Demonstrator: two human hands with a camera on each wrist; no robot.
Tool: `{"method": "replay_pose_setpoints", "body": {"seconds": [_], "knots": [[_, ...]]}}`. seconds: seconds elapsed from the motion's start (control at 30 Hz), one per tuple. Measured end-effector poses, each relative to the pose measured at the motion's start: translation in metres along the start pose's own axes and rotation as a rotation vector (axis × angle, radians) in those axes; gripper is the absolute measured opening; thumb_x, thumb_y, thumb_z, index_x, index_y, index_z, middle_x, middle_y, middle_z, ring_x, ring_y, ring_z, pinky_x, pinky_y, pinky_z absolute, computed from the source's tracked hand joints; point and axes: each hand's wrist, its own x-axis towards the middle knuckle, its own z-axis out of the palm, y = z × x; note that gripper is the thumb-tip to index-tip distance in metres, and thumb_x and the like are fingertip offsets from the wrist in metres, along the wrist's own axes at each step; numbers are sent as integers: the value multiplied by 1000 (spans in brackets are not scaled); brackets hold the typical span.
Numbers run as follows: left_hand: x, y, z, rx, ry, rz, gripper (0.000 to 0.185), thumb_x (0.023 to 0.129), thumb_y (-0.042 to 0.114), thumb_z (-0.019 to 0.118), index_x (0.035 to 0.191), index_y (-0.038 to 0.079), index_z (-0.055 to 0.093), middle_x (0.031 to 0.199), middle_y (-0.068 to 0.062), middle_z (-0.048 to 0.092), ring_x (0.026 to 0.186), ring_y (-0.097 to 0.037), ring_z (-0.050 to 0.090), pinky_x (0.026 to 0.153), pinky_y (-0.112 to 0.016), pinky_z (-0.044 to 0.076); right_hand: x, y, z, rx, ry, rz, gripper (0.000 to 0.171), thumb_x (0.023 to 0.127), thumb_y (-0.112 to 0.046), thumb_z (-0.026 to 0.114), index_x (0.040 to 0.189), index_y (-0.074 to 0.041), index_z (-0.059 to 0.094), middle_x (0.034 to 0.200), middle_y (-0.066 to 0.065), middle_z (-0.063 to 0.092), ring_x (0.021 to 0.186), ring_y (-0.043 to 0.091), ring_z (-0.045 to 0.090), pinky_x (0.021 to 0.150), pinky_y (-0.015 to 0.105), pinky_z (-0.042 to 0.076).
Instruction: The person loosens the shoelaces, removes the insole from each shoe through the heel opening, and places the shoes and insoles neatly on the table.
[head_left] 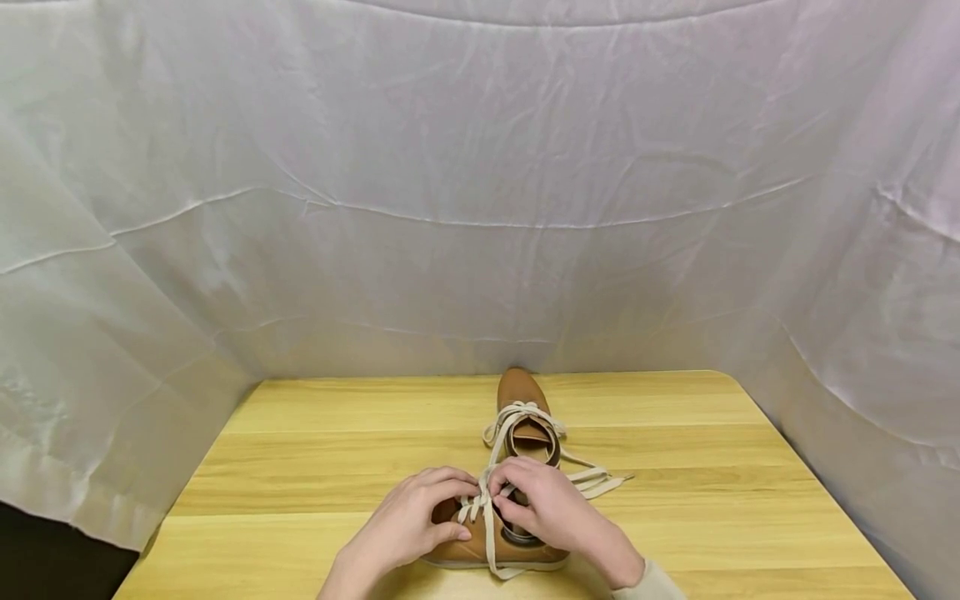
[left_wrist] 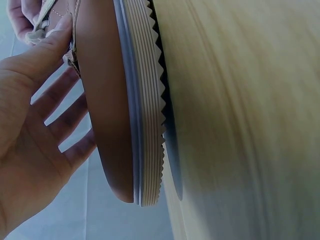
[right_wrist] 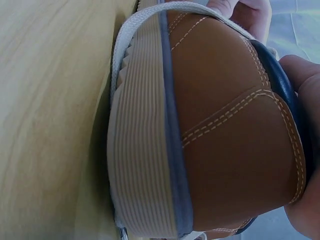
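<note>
Shoe sits mid-table, toe pointing away from me toward the white cloth backdrop, heel nearest the body. From the head view I see both hands bunched over the near end, right by the collar. Left hand has fingers curled and pinching the lace at the eyelets; right hand is curled round the other strand w/ fingertips meeting the left's — I'd say held that close so the lace keeps tension while being worked. Loose lace ends trail off to the right on the wood, and a loop lies across the tongue further up.

Left wrist view: the shoe's side is smooth tan leather, above a pale ribbed sole w/ a saw-tooth tread edge resting on the table. The thumb presses onto the lace at the upper, other fingers spread loosely alongside — prob. just steadying. Right hand's fingers show at the top corner, also on the lace.

Right wrist view: heel fills the frame — brown leather w/ light double stitching, dark padded collar, ribbed cream sole, a lace strand draped over the heel. Right-hand fingers are against the collar; I can't tell the grip from here.
</note>
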Motion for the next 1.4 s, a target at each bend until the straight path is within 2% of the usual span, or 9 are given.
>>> {"method": "replay_pose_setpoints", "body": {"seconds": [0.23,0.37,0.57,0.63,0.73,0.93,1.03,1.23,1.4], "knots": [[-1,1,0,-1,-7,-12,49,83,32,88,128,21,72,134,11,66,124,-15,63,103,-45,53,-1,3,-3,124,-35,41,14,96,-7,69,98,-20,64,107,-8,69,103,8,66,90,29,58],[-1,0,0,3,-6,-8,49,83,32,87,128,21,72,133,11,66,123,-14,64,102,-45,54,-1,4,-5,157,-46,30,14,98,-7,69,100,-20,65,108,-8,70,103,8,67,89,28,58],[-1,0,-1,3,-5,-2,48,83,33,87,127,23,72,133,13,65,122,-14,64,101,-44,54,1,5,-4,151,31,-134,21,92,-4,77,105,-17,67,106,-5,70,98,7,67,85,21,57],[-1,0,-1,4,-5,-2,48,83,33,87,127,22,72,133,13,65,122,-14,64,101,-44,54,1,4,-2,113,71,-192,23,90,-2,79,105,-15,67,104,-4,70,96,7,67,85,19,56],[-1,1,-1,10,-7,-7,48,83,34,87,127,21,72,133,13,65,123,-14,63,102,-45,54,2,2,-1,34,98,-222,22,89,-3,79,102,-16,67,104,-6,69,93,6,67,83,17,55],[-1,2,-2,20,-20,-25,49,83,34,87,128,22,72,134,12,65,124,-15,63,102,-46,53,0,-1,0,-108,89,-190,4,98,-17,71,98,-18,68,104,-9,68,93,5,66,80,18,55],[-1,3,-2,16,-24,-31,49,83,34,87,128,23,72,134,12,65,124,-15,63,102,-47,53,-1,-2,0,-127,65,-154,5,102,-21,67,99,-18,67,104,-10,68,94,6,66,81,21,56],[-1,2,-1,2,-23,-29,48,83,34,87,128,24,72,133,14,65,123,-14,63,101,-46,54,-1,-4,-1,-41,16,-66,4,102,-17,67,99,-17,64,104,-8,69,96,6,66,84,26,58],[0,1,-1,-3,-17,-21,48,84,33,87,128,23,72,133,13,65,122,-14,64,101,-44,54,-1,-2,-2,34,-3,-27,5,102,-15,67,100,-17,63,105,-9,69,97,7,65,86,28,58]]}}
